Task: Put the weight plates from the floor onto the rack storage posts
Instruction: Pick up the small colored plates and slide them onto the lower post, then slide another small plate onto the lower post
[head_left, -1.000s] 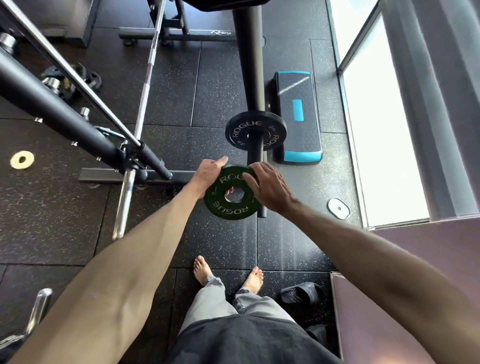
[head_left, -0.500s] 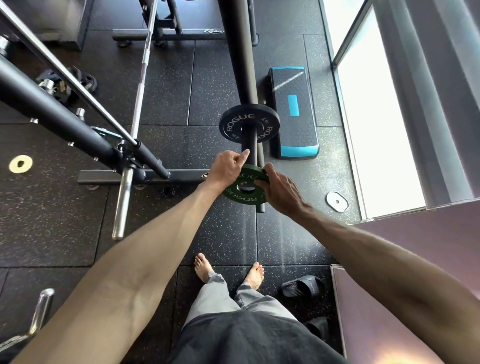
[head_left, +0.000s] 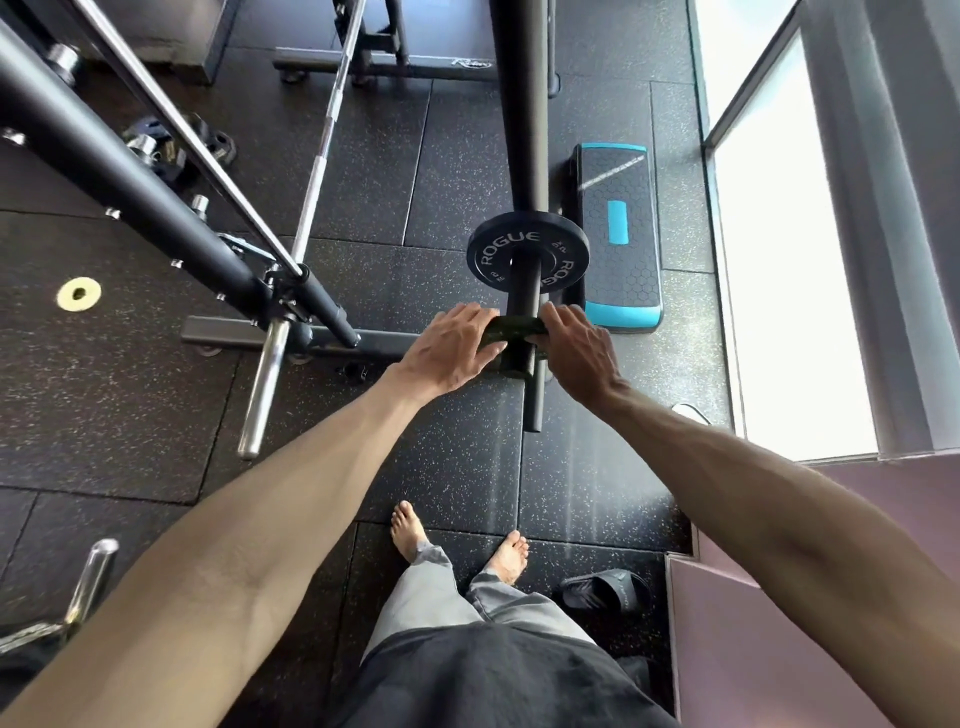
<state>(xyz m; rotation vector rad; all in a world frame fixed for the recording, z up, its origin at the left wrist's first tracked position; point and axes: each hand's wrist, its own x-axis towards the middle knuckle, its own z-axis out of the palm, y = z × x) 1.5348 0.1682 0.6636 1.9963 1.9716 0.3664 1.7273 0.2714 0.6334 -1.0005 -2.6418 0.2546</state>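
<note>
Two weight plates sit on one black storage post (head_left: 524, 291) in the upper middle of the frame: one black plate (head_left: 488, 254) with white letters, far up the post, and one green plate (head_left: 514, 326) nearer the free end. The post's long axis runs from the top of the frame down toward the person, and it passes through the hole of each plate. The green plate is seen almost edge-on, so its rim makes a short band from left to right across the post, with one flat face toward the black plate; the two plates are apart. Both hands grip it: the left hand (head_left: 447, 345) has its fingers curled over the left part of the rim, and the right hand (head_left: 579, 348) holds the right part in the same way. One small yellow disc (head_left: 79, 294) lies flat on the dark floor (head_left: 441, 452) at the left edge. One black and blue step platform (head_left: 621, 244) lies right of the post. Two bare feet (head_left: 408, 525) stand at lower centre, with one black sandal (head_left: 605, 592) to their right.
</note>
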